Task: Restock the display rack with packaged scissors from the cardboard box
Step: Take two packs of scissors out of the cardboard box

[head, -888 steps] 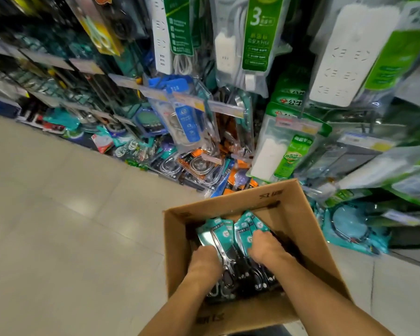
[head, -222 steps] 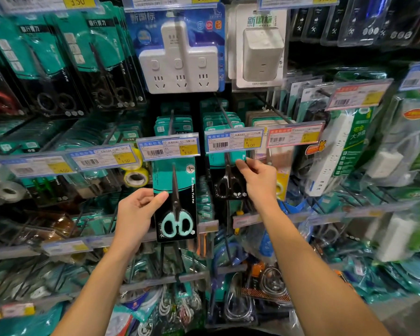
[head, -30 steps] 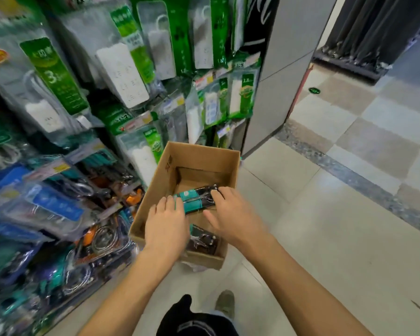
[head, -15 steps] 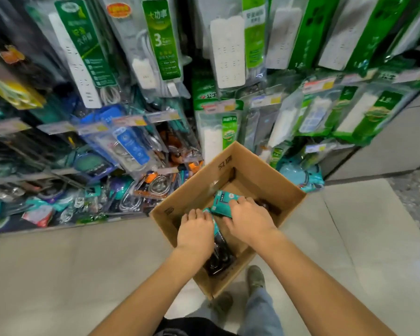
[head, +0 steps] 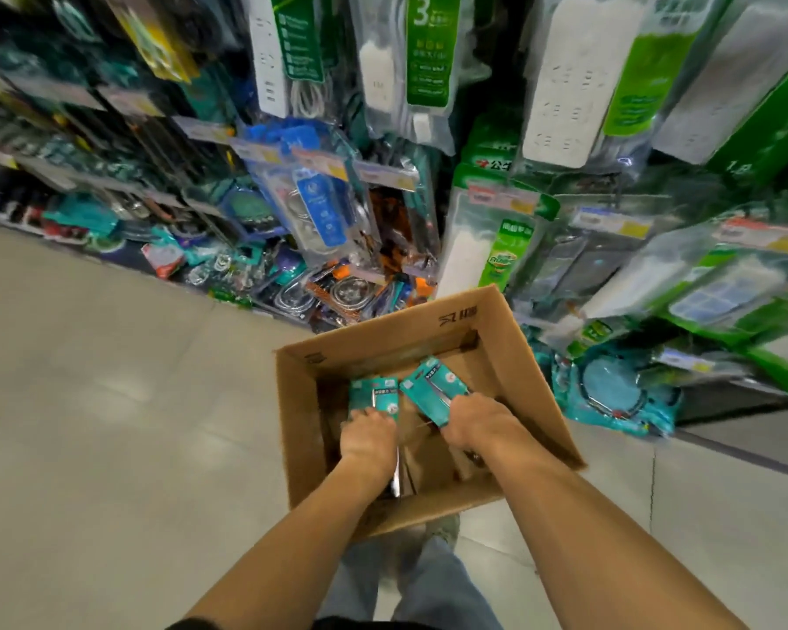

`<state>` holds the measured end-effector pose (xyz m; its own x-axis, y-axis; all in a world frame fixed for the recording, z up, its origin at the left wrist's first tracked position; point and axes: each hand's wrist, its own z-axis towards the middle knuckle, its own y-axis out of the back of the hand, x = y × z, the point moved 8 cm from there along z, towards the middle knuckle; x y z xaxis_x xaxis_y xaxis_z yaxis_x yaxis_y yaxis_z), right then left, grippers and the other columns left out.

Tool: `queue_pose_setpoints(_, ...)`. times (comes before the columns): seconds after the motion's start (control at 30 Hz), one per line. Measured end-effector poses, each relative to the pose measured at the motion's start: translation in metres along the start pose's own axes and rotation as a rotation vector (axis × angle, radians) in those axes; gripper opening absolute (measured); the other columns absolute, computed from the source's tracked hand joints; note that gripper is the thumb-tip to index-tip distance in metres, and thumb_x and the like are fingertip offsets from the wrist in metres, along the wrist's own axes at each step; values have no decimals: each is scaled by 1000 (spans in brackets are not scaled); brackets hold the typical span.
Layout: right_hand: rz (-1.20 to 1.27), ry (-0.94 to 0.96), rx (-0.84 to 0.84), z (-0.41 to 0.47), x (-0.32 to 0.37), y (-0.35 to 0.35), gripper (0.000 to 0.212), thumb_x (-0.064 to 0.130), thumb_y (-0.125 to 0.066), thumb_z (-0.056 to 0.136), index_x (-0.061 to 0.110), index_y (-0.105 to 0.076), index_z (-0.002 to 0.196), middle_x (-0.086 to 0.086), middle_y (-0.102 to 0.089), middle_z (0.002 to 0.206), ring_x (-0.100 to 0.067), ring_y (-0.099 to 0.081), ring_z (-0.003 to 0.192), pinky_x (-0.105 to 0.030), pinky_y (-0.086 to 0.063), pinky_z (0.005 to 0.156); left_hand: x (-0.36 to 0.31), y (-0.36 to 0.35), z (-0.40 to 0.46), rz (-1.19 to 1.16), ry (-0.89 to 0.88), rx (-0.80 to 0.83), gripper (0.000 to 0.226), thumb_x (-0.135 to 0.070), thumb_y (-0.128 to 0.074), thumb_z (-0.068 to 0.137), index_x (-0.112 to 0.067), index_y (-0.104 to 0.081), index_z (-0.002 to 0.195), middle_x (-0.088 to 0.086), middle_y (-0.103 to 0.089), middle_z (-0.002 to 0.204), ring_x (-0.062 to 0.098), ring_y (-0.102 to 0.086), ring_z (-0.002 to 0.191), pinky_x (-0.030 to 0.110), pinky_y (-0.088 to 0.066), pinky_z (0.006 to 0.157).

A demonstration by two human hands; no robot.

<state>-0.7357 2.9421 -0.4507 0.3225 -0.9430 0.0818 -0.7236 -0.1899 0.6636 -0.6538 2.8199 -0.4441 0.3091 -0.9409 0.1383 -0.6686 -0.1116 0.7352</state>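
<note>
An open cardboard box (head: 526, 375) stands on the floor in front of the display rack (head: 383, 175). Both of my hands are down inside it. My left hand (head: 368, 441) grips a teal scissors pack (head: 374, 395) by its lower part. My right hand (head: 481, 422) grips a second teal scissors pack (head: 433, 388), which is tilted to the left. The packs' lower halves are hidden under my hands. More dark packaging lies at the box bottom between my wrists.
The rack holds hanging power strips (head: 574, 84) in green and white packs, price tags (head: 385, 175) and blue packs. Teal goods (head: 610, 393) lie at the rack's foot right of the box. Tiled floor (head: 110, 425) spreads to the left. My legs and a shoe (head: 442, 529) show below the box.
Each hand now holds its own pack, spread apart and raised a little in the box. The camera has swung, so the box appears squarer to me.
</note>
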Motion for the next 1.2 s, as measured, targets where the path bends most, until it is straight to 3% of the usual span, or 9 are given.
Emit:
queue_pose_setpoints(0.17,-17,15,-37,28,-4,-2,45,30,-58,91,10,-51,130,-12,-57,132,-29,-56,120,-35,-47,94,13,-23,15,-214,89,55,47,-14,-57,94,-3,-46,138,17,-51,137,30,-50,127,35,-47,99)
queue_pose_setpoints(0.33,-22,-16,-11,52,-7,-13,65,27,-62,88,15,-32,145,-11,-41,141,-30,-40,129,-42,-40,103,27,-49,24,-498,288,120,50,-13,-55,95,1,-39,140,18,-52,139,30,-53,128,36,-47,102)
queue_pose_setpoints(0.47,-95,-44,-57,67,-9,-14,72,27,-69,84,8,-31,142,-16,-35,143,-32,-38,132,-42,-40,107,34,-52,30,-630,392,64,48,-9,-56,94,1,-38,137,18,-55,137,31,-55,127,36,-47,104)
queue_pose_setpoints(0.67,-45,-50,-155,67,-12,-2,62,20,-72,84,8,-38,134,-14,-45,137,-29,-52,124,-36,-48,94,38,-49,33,-713,462,23,47,-8,-60,92,-1,-42,135,17,-55,135,32,-56,125,37,-48,101)
queue_pose_setpoints(0.77,53,-66,-143,64,-20,-1,63,23,-76,82,8,-40,132,-14,-49,134,-30,-53,123,-36,-46,96,38,-52,32,-800,473,12,43,-4,-62,90,-4,-49,131,17,-59,132,32,-58,122,36,-49,100)
queue_pose_setpoints(0.9,253,-93,-62,57,-26,-2,34,22,-73,85,10,-64,116,-12,-66,120,-27,-65,107,-27,-52,75,34,-62,32,-1029,480,66,30,-8,-66,89,-2,-66,118,15,-68,122,28,-65,112,28,-51,84)
queue_pose_setpoints(0.97,286,-90,-58,52,-24,1,26,20,-69,88,11,-67,112,-12,-68,117,-27,-66,104,-29,-54,78,28,-67,30,-1156,478,118,35,-9,-73,86,-2,-65,119,14,-69,121,25,-66,109,23,-48,77)
queue_pose_setpoints(1.03,293,-92,-61,48,-24,3,28,18,-70,88,11,-65,114,-13,-66,119,-29,-65,109,-32,-53,84,24,-70,28,-1234,496,132,40,-10,-77,83,-2,-63,120,14,-69,121,25,-67,109,25,-51,81)
queue_pose_setpoints(1.2,261,-107,-80,43,-28,-1,24,18,-68,89,11,-64,112,-12,-66,118,-27,-65,106,-29,-51,75,17,-68,29,-1350,562,112,45,-8,-80,79,-1,-61,120,16,-68,121,28,-67,109,35,-56,90)
